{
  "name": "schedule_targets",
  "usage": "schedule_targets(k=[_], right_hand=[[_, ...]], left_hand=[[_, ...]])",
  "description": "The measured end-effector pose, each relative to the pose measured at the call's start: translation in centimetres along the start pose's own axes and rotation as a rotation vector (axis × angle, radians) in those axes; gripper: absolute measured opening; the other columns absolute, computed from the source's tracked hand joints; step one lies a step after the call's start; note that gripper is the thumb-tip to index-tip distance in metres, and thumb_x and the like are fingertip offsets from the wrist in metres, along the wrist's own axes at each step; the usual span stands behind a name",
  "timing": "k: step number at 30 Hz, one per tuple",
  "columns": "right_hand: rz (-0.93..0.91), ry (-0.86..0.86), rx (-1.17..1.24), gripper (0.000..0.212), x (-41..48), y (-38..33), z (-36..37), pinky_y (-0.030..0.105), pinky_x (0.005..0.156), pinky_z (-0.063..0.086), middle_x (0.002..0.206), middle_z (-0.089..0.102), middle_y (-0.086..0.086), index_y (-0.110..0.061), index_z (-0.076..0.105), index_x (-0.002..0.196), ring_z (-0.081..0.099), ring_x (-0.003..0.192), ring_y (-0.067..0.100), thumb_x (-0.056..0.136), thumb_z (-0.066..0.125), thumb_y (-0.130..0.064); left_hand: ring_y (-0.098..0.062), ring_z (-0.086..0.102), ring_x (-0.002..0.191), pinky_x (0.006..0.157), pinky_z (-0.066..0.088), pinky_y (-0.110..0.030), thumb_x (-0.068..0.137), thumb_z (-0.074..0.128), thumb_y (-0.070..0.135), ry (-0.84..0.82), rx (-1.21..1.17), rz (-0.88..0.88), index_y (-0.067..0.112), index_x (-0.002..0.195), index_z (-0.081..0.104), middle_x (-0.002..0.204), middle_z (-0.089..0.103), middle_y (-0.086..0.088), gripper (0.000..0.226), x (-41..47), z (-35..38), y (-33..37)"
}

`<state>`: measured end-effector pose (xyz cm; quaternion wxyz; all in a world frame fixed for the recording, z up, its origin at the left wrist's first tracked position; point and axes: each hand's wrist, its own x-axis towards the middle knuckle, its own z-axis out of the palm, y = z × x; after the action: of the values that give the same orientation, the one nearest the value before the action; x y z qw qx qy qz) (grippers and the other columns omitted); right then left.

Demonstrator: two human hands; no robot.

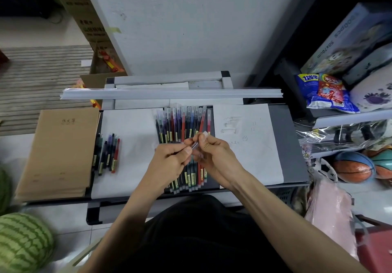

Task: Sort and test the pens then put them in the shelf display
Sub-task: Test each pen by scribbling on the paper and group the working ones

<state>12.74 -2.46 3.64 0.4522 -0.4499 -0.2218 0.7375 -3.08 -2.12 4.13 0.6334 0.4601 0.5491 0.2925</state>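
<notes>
1. Nearest to me, well off to the near-left of the scribbled sheet (248, 145), I see a striped watermelon (23, 241).
2. Just left of the sheet's near half, 1 near row of pens (191, 180) lies side by side on the grey table (286, 145), partly hidden under my wrists.
3. Above that row, just left of the sheet, my left hand (169, 158) and right hand (214, 154) meet on 1 held pen (195, 145). The left thumb and curled fingers pinch its lower end. The right thumb and forefinger pinch its upper end, with the other right fingers curled under. The pen is tilted and off the table, its clear tip showing past the right fingertips.
4. Beyond the hands, just left of the sheet's far half, a far row of pens (180, 124) lies packed together.
5. Well left of the sheet, a small cluster of pens (107, 154) lies just beside the brown notebooks (59, 149).
6. Past the sheet's far edge, long white rails (169, 93) lie crosswise.
</notes>
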Motion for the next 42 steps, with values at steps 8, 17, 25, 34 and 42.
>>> schedule_targets(k=[8,17,25,34,42], right_hand=[[-0.09,0.278,-0.777,0.02,3.1,0.5,-4.4,0.028,0.084,0.05,0.107,0.075,-0.008,-0.02,0.073,0.112,0.067,0.097,0.013,0.105,0.058,-0.03],[-0.161,0.383,-1.816,0.031,5.4,0.9,-12.4,0.038,0.091,0.051,0.126,0.063,0.002,-0.018,0.062,0.131,0.055,0.115,0.024,0.101,0.054,-0.019],[-0.122,0.414,-1.477,0.023,5.4,2.0,-12.5,0.027,0.088,0.049,0.117,0.067,0.005,-0.01,0.068,0.121,0.063,0.102,0.021,0.099,0.061,-0.015],[-0.03,0.41,-0.793,0.007,1.8,3.5,-8.5,0.03,0.076,0.058,0.089,0.075,-0.002,-0.022,0.07,0.104,0.072,0.071,0.014,0.101,0.066,-0.025],[0.0,0.308,-0.435,0.017,1.3,3.3,-5.7,0.029,0.065,0.051,0.076,0.064,0.006,-0.013,0.074,0.113,0.058,0.064,0.019,0.105,0.06,-0.014]], left_hand=[[-0.022,0.06,0.065,0.063,0.054,-0.03,0.102,0.065,0.02,0.129,0.081,-0.057,0.017,0.1,0.079,0.076,0.07,-0.003,0.014,3.6,-1.8,-1.4],[-0.026,0.071,0.103,0.094,0.051,-0.028,0.094,0.076,0.026,0.525,0.378,-0.062,0.007,0.114,0.079,0.108,0.078,-0.009,0.028,10.9,-6.4,-2.3],[-0.034,0.076,0.073,0.08,0.063,-0.044,0.085,0.084,0.022,0.499,0.464,-0.075,0.015,0.064,0.067,0.072,0.075,-0.019,0.028,13.7,-5.9,-2.6],[-0.033,0.076,0.073,0.08,0.062,-0.042,0.086,0.085,0.032,0.465,0.487,-0.067,0.007,0.07,0.075,0.068,0.074,-0.019,0.032,13.7,-6.2,-3.0],[-0.015,0.077,0.075,0.084,0.063,-0.04,0.093,0.072,0.014,0.483,0.444,-0.069,0.017,0.089,0.079,0.084,0.078,0.0,0.009,8.7,-10.3,-4.2]])
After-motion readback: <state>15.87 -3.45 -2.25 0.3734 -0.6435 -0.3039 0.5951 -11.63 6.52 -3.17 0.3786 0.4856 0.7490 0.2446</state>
